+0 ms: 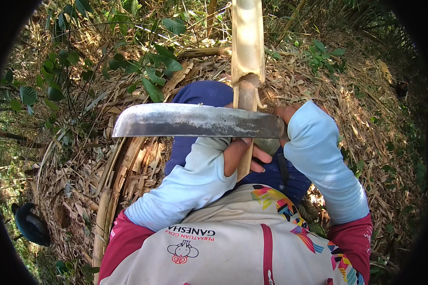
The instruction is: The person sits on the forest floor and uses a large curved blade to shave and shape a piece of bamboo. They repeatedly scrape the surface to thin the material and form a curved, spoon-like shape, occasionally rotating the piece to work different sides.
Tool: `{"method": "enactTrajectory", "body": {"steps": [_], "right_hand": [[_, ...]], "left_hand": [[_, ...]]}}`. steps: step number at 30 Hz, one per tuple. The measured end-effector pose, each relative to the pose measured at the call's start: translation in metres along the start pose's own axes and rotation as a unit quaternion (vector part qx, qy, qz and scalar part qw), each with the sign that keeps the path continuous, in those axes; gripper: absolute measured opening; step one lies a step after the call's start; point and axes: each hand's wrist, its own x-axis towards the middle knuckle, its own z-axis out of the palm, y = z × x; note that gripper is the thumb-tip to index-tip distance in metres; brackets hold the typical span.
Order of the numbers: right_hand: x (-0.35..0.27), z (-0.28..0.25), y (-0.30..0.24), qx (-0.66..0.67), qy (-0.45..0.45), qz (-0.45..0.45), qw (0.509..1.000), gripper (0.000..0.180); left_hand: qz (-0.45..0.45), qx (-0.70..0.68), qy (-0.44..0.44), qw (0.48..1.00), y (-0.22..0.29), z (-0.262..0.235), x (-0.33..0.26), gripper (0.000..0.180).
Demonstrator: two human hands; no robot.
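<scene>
Gripping a bamboo stalk [246, 57] with my left hand [242, 154], I have my fingers [260, 154] curled and pressed around its lower, stripped part, just under the blade. My right hand [286, 116] is mostly covered by a pale blue sleeve [318, 156]; it is closed around the handle of a big machete [197, 121], though the handle itself is hidden and I cannot see how each finger lies.

Room to move is tight. The blade sits right against the stalk, crossing in front of it, and my knee in blue cloth [199, 95] lies directly behind both. To my left the blade's blunt, rounded tip ends over open litter, with leafy green stems [152, 71] just beyond it. On my right there is bare leaf litter past my forearm, so that side is freer.

Under me is ground thick with dry bamboo leaves and husks [366, 118], straw-coloured and sunlit, with several split bamboo lengths [111, 190] lying near my left side. A dark shoe-like shape [31, 225] sits at the lower left edge, well apart from my hands. Undergrowth closes in at the top of the view.

The stalk's long axis runs away from me, from my left hand up past the top edge, its pale sheathed part farthest off. The machete's long axis lies across that, nearly level, tip to my left and handle to my right.
</scene>
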Motion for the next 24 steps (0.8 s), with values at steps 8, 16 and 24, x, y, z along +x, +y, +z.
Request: {"method": "enactTrajectory", "body": {"steps": [8,16,24], "right_hand": [[-0.005,-0.008,-0.007,0.032,-0.044,0.012,0.998,0.045],[-0.005,-0.001,-0.008,0.049,-0.004,0.008,0.999,0.042],[-0.007,-0.002,-0.01,0.085,0.009,-0.034,0.996,0.029]], "left_hand": [[-0.033,-0.099,-0.064,0.993,-0.005,-0.016,0.014,0.032],[0.06,0.021,-0.033,0.997,-0.007,-0.011,-0.002,0.035],[0.009,0.053,-0.036,0.998,0.004,-0.009,-0.002,0.055]]}}
